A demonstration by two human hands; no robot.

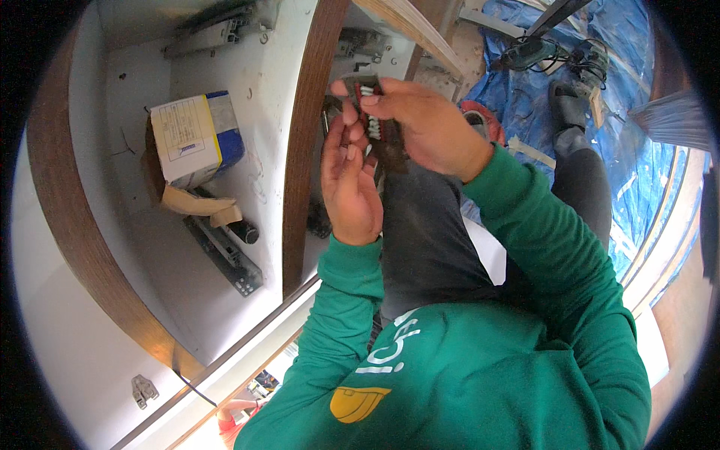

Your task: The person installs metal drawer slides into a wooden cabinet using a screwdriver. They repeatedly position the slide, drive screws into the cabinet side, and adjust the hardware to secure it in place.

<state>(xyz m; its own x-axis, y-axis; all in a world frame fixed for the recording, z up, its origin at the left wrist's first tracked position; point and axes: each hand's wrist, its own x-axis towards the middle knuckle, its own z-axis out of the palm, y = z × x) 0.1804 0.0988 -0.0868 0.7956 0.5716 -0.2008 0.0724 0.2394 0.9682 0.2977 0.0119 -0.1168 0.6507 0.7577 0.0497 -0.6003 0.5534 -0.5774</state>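
Note:
My right hand (439, 127) grips a small dark bit case (388, 142) by its side, thumb across its top. Rows of short whitish pieces, like screwdriver bits, stand along a red strip in it. Close against the case, my left hand (354, 196) points upward with curled fingers. Its fingertips meet near the pieces, and whatever they pinch is too small to make out. A dark metallic part shows just beyond the left fingers, partly hidden by them. Both hands are above my lap, in front of the brown edge of a cabinet divider (309, 150).
Left of the divider, a white cabinet compartment holds a white, yellow and blue carton (191, 139) and a metal drawer runner (223, 256). A hinge (143, 391) sits on the white panel. Blue sheeting (630, 97) with a corded power tool (529, 54) covers the floor. Another person's arm (238, 405) shows lower left.

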